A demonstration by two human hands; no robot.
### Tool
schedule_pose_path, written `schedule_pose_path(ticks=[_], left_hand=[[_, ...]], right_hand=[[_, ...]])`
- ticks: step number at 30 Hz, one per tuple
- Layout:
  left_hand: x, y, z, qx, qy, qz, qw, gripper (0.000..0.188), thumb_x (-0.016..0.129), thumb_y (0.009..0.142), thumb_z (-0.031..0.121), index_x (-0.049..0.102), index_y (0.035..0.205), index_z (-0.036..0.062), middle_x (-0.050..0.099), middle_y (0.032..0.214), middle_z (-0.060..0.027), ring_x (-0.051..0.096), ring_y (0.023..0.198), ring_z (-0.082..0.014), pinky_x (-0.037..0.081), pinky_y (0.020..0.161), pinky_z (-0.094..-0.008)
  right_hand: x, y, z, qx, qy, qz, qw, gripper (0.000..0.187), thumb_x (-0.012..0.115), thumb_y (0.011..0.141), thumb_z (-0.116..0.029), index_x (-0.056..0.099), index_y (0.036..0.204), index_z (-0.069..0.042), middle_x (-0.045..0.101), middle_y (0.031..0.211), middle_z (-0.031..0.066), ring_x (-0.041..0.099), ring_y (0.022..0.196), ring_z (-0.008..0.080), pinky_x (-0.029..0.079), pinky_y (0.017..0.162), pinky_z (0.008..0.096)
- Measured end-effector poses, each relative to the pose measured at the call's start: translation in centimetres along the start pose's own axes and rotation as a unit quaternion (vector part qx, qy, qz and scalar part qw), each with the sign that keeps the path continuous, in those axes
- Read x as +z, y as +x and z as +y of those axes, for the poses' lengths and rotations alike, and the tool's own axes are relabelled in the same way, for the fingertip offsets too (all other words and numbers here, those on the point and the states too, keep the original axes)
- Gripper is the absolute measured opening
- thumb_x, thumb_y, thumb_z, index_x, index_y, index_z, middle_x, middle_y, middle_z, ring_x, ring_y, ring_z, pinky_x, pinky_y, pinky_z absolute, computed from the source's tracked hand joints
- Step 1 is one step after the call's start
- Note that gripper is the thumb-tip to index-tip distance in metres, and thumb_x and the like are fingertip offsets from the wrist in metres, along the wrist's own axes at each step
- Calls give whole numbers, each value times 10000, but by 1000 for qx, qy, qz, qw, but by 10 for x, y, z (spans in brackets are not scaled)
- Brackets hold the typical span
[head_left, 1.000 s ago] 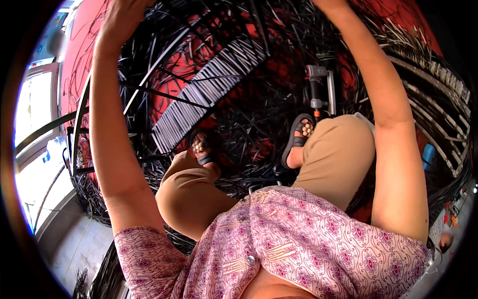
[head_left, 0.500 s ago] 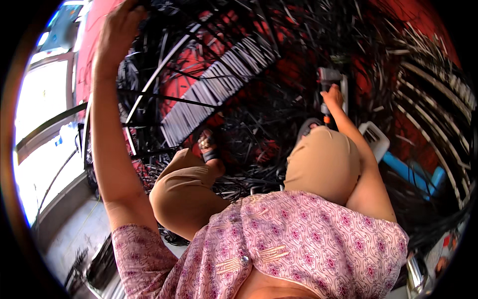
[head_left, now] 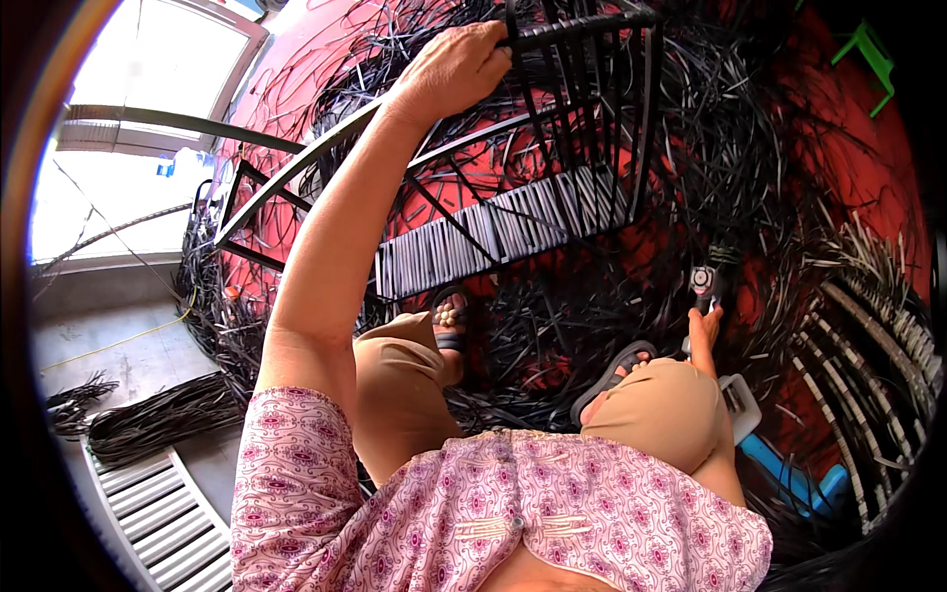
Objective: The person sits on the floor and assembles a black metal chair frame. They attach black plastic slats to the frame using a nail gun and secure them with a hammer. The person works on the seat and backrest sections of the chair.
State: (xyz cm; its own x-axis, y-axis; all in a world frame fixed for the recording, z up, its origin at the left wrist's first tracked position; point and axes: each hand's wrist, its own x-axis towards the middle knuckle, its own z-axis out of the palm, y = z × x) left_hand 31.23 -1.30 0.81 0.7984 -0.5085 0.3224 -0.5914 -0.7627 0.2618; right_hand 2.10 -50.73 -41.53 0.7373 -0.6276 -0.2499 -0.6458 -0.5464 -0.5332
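Floor: red, mostly buried under loose black strips; grey concrete at the near left.
Window: bright, white-framed, far left of the room, a dark rail curving across it.
Strips: black flat strands, tangled in heaps all round the seated person.
Frame: black metal furniture frame, tilted, standing among the strips ahead of the knees; a woven band of pale-edged strands runs across its lower part.
Woven piece: at the right edge, rows of strips with ends sticking out.
Slatted panel: pale grey, lying on the concrete at lower left.
Bundle: black strips gathered in a sheaf, just above the panel.
Left hand: arm raised, fingers curled tight over the frame's top bar.
Right hand: low, past the right knee, touching a small grey tool; whether it grips or lies loose cannot be told.
Sandals: both feet resting among the strips.
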Motion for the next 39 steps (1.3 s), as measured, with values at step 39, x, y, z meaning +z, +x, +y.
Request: schedule_pose_path(ticks=[39], left_hand=[[6, -3, -8, -5, 2, 23, 1000, 311, 482, 858, 257, 574, 829, -38, 635, 815, -260, 617, 849, -436, 481, 795, -519]], right_hand=[[-152, -89, -472, -734, 52, -45, 675, 646, 769, 689, -84, 529, 1284, -9, 680, 1043, 174, 679, 911, 337, 563, 800, 393]])
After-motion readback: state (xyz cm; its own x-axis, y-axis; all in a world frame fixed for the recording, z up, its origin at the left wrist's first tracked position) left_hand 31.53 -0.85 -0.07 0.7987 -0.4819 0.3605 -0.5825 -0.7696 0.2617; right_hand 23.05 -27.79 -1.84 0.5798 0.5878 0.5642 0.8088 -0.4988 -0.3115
